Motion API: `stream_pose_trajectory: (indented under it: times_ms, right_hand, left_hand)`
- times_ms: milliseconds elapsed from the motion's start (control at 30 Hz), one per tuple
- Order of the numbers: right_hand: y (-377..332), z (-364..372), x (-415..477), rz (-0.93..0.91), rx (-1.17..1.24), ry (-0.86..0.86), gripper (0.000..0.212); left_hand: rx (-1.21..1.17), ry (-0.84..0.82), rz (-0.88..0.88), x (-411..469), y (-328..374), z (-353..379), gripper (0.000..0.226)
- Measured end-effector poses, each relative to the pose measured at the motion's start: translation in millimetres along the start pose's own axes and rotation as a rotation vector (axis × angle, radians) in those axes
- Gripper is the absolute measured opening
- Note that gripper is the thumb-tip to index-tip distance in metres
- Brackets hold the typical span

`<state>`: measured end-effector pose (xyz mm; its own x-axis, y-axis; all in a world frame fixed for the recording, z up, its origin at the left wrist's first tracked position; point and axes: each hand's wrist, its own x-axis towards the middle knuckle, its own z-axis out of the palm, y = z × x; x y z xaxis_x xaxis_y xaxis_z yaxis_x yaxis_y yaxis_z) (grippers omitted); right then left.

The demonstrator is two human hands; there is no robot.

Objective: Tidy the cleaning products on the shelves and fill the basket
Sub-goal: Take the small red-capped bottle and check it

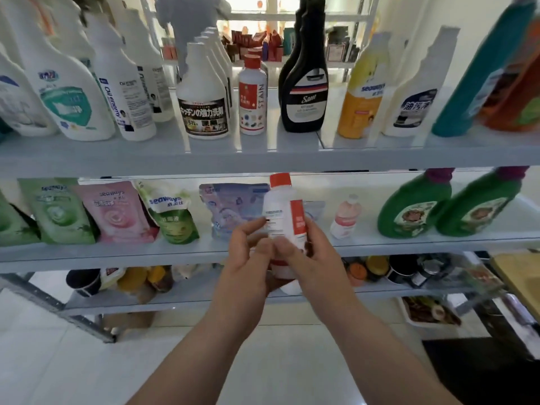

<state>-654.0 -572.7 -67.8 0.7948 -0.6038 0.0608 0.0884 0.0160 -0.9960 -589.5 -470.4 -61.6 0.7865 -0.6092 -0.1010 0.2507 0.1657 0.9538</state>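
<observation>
Both hands hold one white bottle with a red cap (281,210), up in the air just in front of the middle shelf (117,254). Left hand (248,258) cups the bottle from the left and from under it, fingers half bent, tips touching the label. Right hand (312,258) wraps round its right side, with the thumb lying across the front. The bottle stands nearly straight up, leaning a little to the left. On the top shelf (263,159), from the left, stand big white spray bottles (67,92), a white bottle with a black label (203,95), a small white bottle that says STAIN (252,97), tall black bottles (305,83), a yellow and white bottle (365,95), another white bottle (415,95) and a teal bottle (482,77). On the middle shelf, from the left, lean a green pouch (61,211), a pink pouch (117,211), a green and white pouch (171,211) and a blue pouch (230,209) right behind the hands. Then come a small pink bottle (346,217) and two green bottles with purple caps (415,206). Lower down sit jars and tins (403,268), too blurry to tell apart.
</observation>
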Motion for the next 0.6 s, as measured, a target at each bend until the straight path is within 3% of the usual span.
stream_pose_trajectory:
  times_ms: [100,200,267,367,467,600]
  right_hand:
    - [8,-28,-2,0.107,0.218,0.042,0.039]
    - [13,-47,1,0.143,0.372,-0.018,0.041]
    - [14,-52,0,0.088,0.351,-0.087,0.052]
    - [12,-62,-4,0.001,0.192,-0.114,0.049]
    - [12,-79,-2,-0.029,0.016,-0.056,0.05]
    - [15,-98,-1,0.014,0.206,0.043,0.036]
  left_hand:
    - [0.184,0.061,0.057,-2,-10,19,0.024]
    - [0.041,0.128,-0.128,6,-13,40,0.031]
    - [-0.147,0.08,-0.209,8,-17,58,0.046]
    - [-0.194,0.118,-0.195,1,-23,82,0.044]
    - [-0.08,0.108,-0.186,-4,-31,93,0.036]
    - [0.127,0.142,-0.104,-13,-38,99,0.043]
